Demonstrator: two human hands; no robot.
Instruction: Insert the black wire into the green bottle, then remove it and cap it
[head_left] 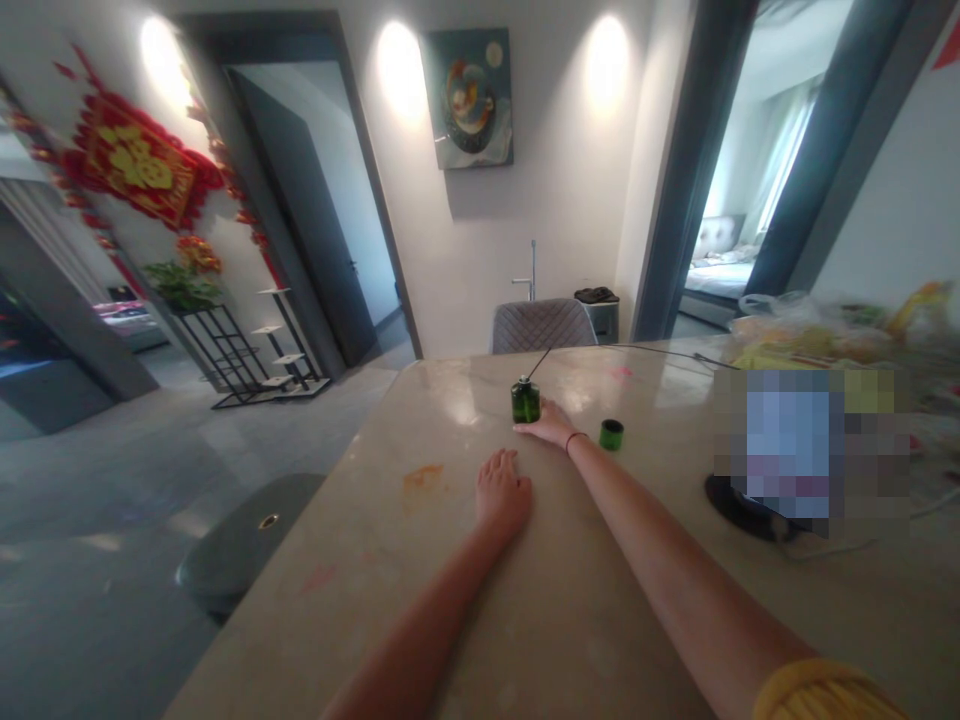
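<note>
A small green glass bottle [526, 402] stands upright on the table [420, 560], with a thin dark stick [539, 362] slanting out of its neck to the right. It looks like a reed diffuser. My right hand [551, 424] grips the bottle low down from the right side, its thumb near the base and the other fingers partly hidden behind the glass. To the right of that wrist sits a short green cap [611, 435]. My left hand [504, 492] lies palm down on the tabletop, fingers stretched, nearer to me than the bottle and apart from it.
A quilted grey chair [544, 325] stands beyond the far edge. On the right are a pixelated object on a black round base [739, 508], plastic bags [810, 325] and a cable. A dark stool [255, 535] is by the left edge. Orange stains [424, 478] mark the top.
</note>
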